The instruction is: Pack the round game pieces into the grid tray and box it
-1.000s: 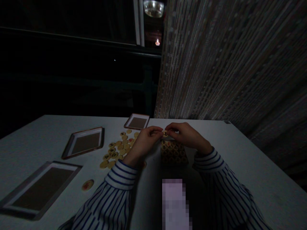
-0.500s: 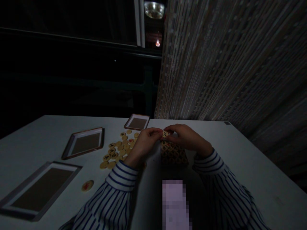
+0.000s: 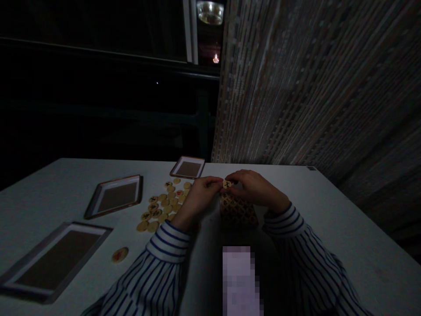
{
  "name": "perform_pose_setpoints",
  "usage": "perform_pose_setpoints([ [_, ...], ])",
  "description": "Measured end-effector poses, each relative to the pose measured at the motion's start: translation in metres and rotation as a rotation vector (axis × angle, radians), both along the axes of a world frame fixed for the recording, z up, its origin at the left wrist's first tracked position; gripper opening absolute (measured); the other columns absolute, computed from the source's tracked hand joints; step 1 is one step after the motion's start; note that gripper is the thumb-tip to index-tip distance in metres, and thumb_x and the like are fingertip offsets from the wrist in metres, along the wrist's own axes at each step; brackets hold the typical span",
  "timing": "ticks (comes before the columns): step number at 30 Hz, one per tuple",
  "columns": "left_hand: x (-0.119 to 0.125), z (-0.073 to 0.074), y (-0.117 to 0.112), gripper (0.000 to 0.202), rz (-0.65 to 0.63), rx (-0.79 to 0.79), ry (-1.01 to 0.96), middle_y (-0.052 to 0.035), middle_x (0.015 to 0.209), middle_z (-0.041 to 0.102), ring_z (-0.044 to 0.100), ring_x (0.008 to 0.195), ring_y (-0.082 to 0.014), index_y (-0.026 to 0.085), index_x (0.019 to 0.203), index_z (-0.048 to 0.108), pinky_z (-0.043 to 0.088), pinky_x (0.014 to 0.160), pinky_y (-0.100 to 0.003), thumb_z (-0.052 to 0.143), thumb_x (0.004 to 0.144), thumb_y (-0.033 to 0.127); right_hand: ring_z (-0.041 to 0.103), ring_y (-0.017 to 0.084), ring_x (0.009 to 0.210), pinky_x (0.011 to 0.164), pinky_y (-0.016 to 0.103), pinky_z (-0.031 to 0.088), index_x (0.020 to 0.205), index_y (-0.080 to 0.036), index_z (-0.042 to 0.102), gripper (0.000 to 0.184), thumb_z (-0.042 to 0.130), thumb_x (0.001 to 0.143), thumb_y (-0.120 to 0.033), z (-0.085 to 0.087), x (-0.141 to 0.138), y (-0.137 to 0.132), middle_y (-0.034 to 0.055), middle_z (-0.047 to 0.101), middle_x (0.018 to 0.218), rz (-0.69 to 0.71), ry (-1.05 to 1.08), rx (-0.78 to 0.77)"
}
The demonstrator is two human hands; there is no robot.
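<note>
Between my two hands is a round wooden Chinese chess piece (image 3: 226,184) with a dark character facing me. My right hand (image 3: 251,188) pinches it from the right with thumb and fingers. From the other side, the closed fingertips of my left hand (image 3: 202,195) meet its left edge. Just below the right hand sits a dark box-like block (image 3: 239,214) with rows of round chess pieces showing on it; its top is partly covered by the hand. Loose pieces (image 3: 165,202) lie spread left of my left forearm, several with dark characters, many blank side up.
Three shallow rectangular trays or lids stand on the white table (image 3: 329,228): one near left (image 3: 59,259), one middle left (image 3: 116,196), one at the back (image 3: 188,168). A lone red-marked piece (image 3: 120,255) lies nearer me. A bead curtain (image 3: 279,87) hangs behind the table.
Both hands stay almost in place around the chess piece, which has turned slightly. Trays and loose pieces look unchanged.
</note>
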State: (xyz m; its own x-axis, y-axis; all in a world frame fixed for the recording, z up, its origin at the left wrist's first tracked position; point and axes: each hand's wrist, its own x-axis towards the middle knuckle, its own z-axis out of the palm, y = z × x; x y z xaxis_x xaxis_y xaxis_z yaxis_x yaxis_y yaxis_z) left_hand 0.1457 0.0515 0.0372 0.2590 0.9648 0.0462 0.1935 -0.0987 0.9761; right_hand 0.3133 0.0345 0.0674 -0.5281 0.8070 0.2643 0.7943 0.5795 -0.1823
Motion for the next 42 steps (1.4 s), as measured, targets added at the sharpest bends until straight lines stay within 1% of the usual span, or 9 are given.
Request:
perform_pose_setpoints([
  [4,-0.001,-0.009,0.006,0.029,0.013,0.072,0.114,-0.0063,0.079,0.069,0.062,0.075,-0.0164,0.010,0.094,0.065,0.047,0.072,-0.028,0.054,0.072,0.025,0.058,0.018,0.084,0.072,0.026,0.038,0.102,-0.016,0.062,0.030,0.049,0.082,-0.035,-0.003,0.002,0.003,0.0072,0.066,0.091,-0.065,-0.070,-0.024],
  [8,-0.003,-0.016,0.009,0.030,0.028,0.194,0.309,-0.0081,0.093,0.068,0.062,0.086,-0.0174,0.012,0.098,0.064,0.046,0.079,-0.026,0.050,0.075,0.024,0.059,0.018,0.084,0.069,0.026,0.038,0.102,-0.018,0.062,0.029,0.048,0.081,-0.033,-0.007,0.005,0.006,0.0062,0.067,0.093,-0.131,-0.143,-0.058],
  [11,-0.004,-0.020,0.009,0.031,0.024,0.266,0.451,-0.0088,0.099,0.067,0.061,0.093,-0.0187,0.013,0.101,0.064,0.044,0.084,-0.028,0.048,0.078,0.025,0.060,0.019,0.084,0.068,0.026,0.038,0.101,-0.019,0.062,0.029,0.047,0.081,-0.034,-0.011,0.007,0.008,0.0058,0.067,0.092,-0.155,-0.185,-0.093],
  [15,-0.005,-0.022,0.008,0.033,-0.001,0.306,0.567,-0.0106,0.104,0.066,0.059,0.097,-0.0205,0.012,0.105,0.062,0.043,0.087,-0.030,0.044,0.080,0.025,0.060,0.019,0.083,0.067,0.026,0.038,0.097,-0.020,0.063,0.029,0.045,0.081,-0.036,-0.015,0.010,0.010,0.0058,0.067,0.092,-0.177,-0.224,-0.140],
  [20,-0.006,-0.021,0.005,0.033,-0.057,0.333,0.671,-0.0116,0.105,0.065,0.059,0.099,-0.0207,0.012,0.105,0.062,0.042,0.087,-0.030,0.042,0.082,0.024,0.060,0.020,0.087,0.068,0.026,0.039,0.097,-0.020,0.063,0.029,0.046,0.080,-0.036,-0.016,0.010,0.011,0.0074,0.067,0.093,-0.200,-0.277,-0.186],
  [26,-0.006,-0.022,0.003,0.033,-0.088,0.354,0.731,-0.0116,0.104,0.066,0.059,0.097,-0.0203,0.012,0.106,0.061,0.043,0.085,-0.029,0.040,0.082,0.022,0.060,0.021,0.085,0.066,0.027,0.040,0.096,-0.019,0.064,0.029,0.046,0.080,-0.033,-0.018,0.008,0.011,0.0080,0.067,0.091,-0.204,-0.337,-0.219],
  [32,-0.006,-0.024,0.003,0.034,-0.083,0.349,0.747,-0.0112,0.103,0.066,0.060,0.096,-0.0204,0.012,0.106,0.061,0.043,0.084,-0.029,0.041,0.081,0.022,0.060,0.021,0.087,0.069,0.026,0.040,0.098,-0.019,0.064,0.029,0.046,0.079,-0.031,-0.022,0.009,0.013,0.0087,0.067,0.092,-0.202,-0.375,-0.227],
  [39,-0.007,-0.030,0.004,0.031,-0.117,0.372,0.735,-0.0109,0.098,0.067,0.061,0.092,-0.0199,0.014,0.103,0.062,0.043,0.080,-0.028,0.041,0.081,0.023,0.061,0.021,0.085,0.067,0.028,0.041,0.097,-0.019,0.064,0.030,0.043,0.080,-0.031,-0.030,0.008,0.015,0.0099,0.067,0.090,-0.194,-0.417,-0.210],
  [42,-0.006,-0.030,0.004,0.030,-0.129,0.354,0.749,-0.0108,0.097,0.067,0.061,0.090,-0.0200,0.015,0.099,0.063,0.043,0.078,-0.028,0.042,0.080,0.022,0.061,0.022,0.084,0.066,0.028,0.041,0.097,-0.018,0.064,0.030,0.044,0.080,-0.032,-0.033,0.008,0.016,0.0106,0.067,0.090,-0.194,-0.426,-0.201],
])
